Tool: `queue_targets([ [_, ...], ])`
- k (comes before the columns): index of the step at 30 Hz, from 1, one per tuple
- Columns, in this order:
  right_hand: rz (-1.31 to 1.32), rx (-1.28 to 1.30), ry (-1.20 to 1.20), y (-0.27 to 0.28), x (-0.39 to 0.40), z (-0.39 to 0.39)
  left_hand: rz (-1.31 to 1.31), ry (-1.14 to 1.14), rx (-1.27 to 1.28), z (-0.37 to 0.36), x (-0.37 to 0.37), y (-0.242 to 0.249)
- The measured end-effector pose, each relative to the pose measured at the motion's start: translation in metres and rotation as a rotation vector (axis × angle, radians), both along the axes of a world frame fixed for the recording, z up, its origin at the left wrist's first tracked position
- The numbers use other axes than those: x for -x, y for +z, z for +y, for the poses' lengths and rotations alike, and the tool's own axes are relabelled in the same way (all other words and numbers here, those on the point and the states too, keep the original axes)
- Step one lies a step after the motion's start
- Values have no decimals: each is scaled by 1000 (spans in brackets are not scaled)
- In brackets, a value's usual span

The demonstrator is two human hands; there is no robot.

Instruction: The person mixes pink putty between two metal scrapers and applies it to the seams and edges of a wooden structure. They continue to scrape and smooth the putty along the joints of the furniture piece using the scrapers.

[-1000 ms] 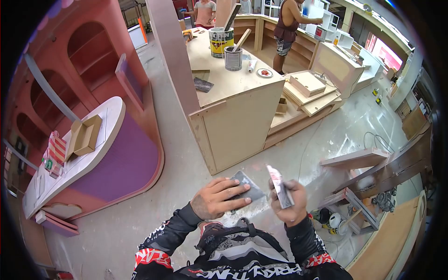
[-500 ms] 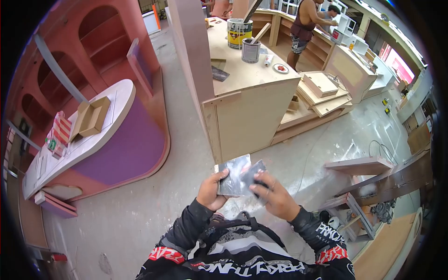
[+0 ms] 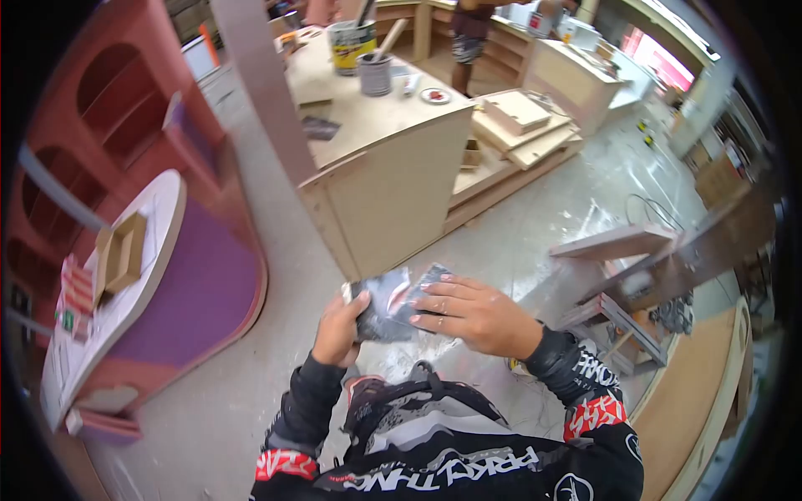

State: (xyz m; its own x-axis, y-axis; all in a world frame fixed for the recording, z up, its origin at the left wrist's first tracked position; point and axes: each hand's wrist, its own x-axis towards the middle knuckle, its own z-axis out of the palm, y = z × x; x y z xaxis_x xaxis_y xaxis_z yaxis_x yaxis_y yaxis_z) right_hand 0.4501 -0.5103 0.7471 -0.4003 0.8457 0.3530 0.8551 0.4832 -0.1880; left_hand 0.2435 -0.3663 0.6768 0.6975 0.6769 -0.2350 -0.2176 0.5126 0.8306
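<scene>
Left hand (image 3: 337, 330): thumb clamped on larger plate (image 3: 380, 317), underside fingers hidden. Right hand (image 3: 476, 313): fingers nearly together, gripping smaller plate (image 3: 433, 277), its long axis slanting far-right. Both plates are above the floor (image 3: 292, 217), near the wooden counter (image 3: 368, 117)'s lower corner. Far can (image 3: 375, 79) contains a stick (image 3: 391, 39).

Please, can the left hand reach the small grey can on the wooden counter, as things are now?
Probably not: the left hand grips a dark flat plate, and the small grey can stands well back on the wooden counter.
</scene>
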Motion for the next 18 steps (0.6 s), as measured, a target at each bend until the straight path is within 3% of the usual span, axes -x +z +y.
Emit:
queue_targets([
  [5,71,59,-42,-16,2,-4,-6,-18,196,-1,-1,-13],
  [6,76,61,-36,-14,5,-2,-78,-73,351,-1,0,-19],
  [8,384,-76,-98,-7,14,-3,-134,-59,470,-8,-6,-20],
  [10,477,-104,-115,-30,21,3,-268,-41,689,-12,-16,-14],
  [11,553,-143,-143,-47,23,6,-260,-25,697,-9,-16,-14],
  [13,584,-131,-185,-75,17,0,-98,-19,481,-3,-15,-15],
  [16,507,100,-272,-94,-6,-21,-173,66,455,-1,-10,-7],
  [18,1132,444,-575,-108,-4,-31,-184,208,251,2,-7,0],
])
